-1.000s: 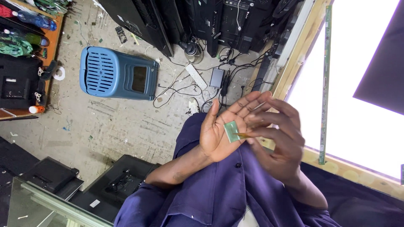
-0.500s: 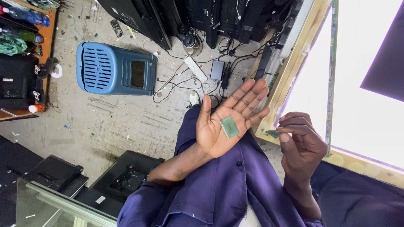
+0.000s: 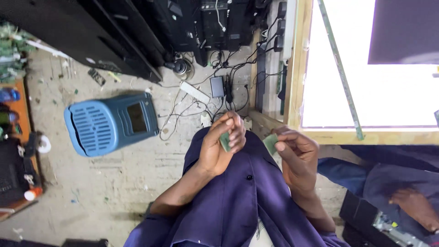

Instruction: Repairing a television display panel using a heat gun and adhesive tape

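Two hands raised in front of a purple shirt, each pinching a small green chip. Left hand: fingers curled over, thumb and fingertips clamped on a dark green chip, only its lower edge showing. Right hand: thumb and forefinger hold a paler green chip by one side, its flat face turned toward the left hand. The two chips sit near each other but apart, a gap of shirt and floor between them.

Beyond the left hand, on the dusty concrete floor, a blue plastic box with a slotted end and a dark window lies on its side. Past the fingertips of both hands: a tangle of black and white cables, a white power strip and a small grey adapter, backed by dark equipment cases. Beyond the right hand, a wooden window frame, very bright outside. Lower, to the outside of the right hand, another person's hand rests near a dark case; what it does cannot be told.
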